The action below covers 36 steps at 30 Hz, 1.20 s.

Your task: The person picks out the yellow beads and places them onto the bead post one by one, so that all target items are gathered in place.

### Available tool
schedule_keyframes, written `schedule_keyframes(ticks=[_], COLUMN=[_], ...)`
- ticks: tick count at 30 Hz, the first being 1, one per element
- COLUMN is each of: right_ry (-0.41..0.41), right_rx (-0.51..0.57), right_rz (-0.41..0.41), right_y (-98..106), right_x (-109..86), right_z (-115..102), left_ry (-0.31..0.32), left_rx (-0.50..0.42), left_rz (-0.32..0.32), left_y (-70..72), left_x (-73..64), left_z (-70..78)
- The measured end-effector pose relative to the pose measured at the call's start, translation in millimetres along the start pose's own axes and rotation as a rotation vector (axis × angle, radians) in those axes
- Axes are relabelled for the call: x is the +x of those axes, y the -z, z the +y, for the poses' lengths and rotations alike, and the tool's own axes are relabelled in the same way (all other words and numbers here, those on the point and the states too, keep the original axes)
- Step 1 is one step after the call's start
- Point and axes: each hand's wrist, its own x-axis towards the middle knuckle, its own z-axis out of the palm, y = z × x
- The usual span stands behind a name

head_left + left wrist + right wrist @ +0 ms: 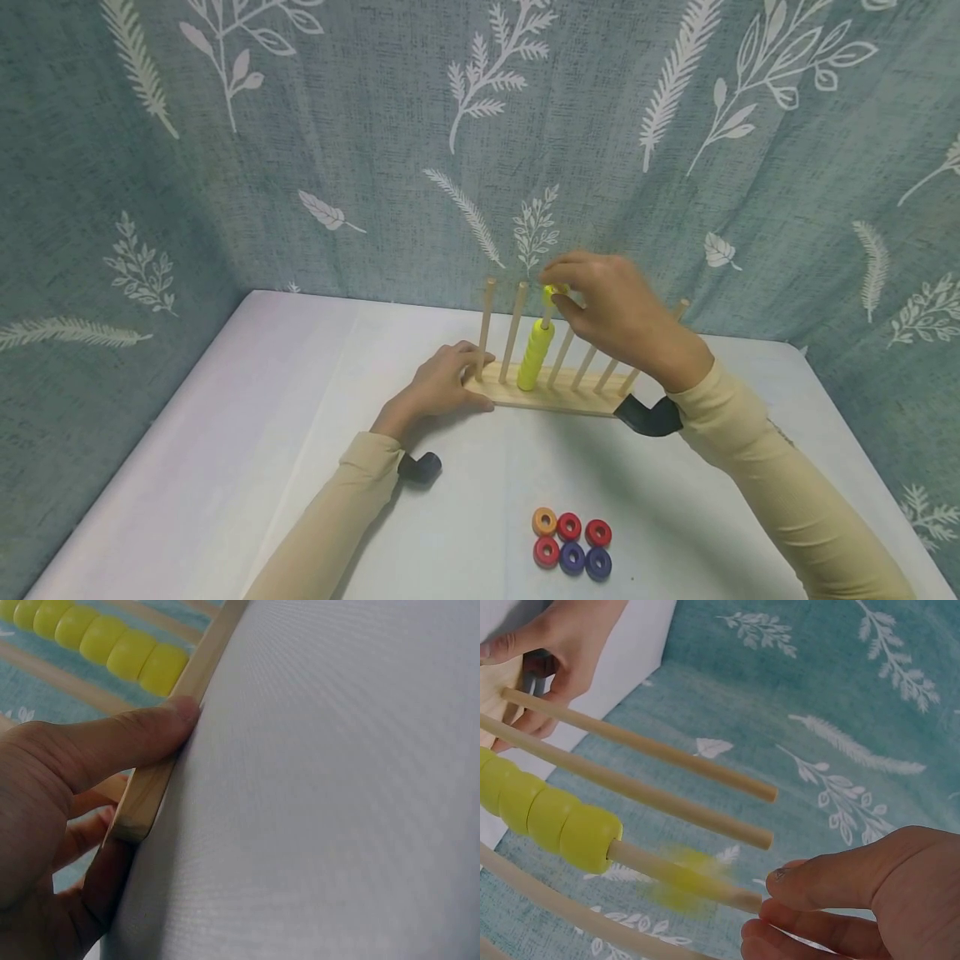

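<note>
A wooden peg rack [555,402] with several upright pegs stands on the white table. Stacked yellow beads [534,358] fill much of its third peg from the left. My left hand [442,382] grips the rack's left end, thumb along the front edge [161,727] and fingers behind. At the top of the third peg is my right hand [618,312], its thumb and fingers around the peg's tip. One more yellow bead [686,877] shows as a blur on that peg, below the fingertips and above the stack. The other pegs carry no beads.
Nearer the front edge lie several loose rings: an orange ring [544,522], red rings [568,526] and purple rings [572,557]. A patterned blue-green curtain [390,208] hangs close behind the rack and along both sides of the table.
</note>
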Motion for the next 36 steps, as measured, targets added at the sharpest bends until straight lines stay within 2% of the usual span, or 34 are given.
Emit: schedule_keyframes(ticks=[12,17,23,32,36], right_ry=[0.017,-0.001,-0.007,-0.121,-0.149], right_rx=[0.018,0.011,0.004,-0.021,-0.019], right_rz=[0.048,0.069,0.131,0.180,0.190], right_y=[9,16,29,44,48], right_x=[-10.6,-20.3,-36.1,-70.3,-84.3], right_z=[-3,-4,-2,9,17], left_ry=[-0.006,0.004,0.009,-0.001,-0.004], left_rx=[0.009,0.010,0.015,0.022,0.023], left_rz=[0.000,0.002,0.007,0.005,0.014], left_y=[0.3,2.3,3.4,9.7,9.2], left_x=[1.9,0.7,-1.9,-7.5,-7.5], left_z=[-2.8,-6.2,-8.2,-11.9,-13.9])
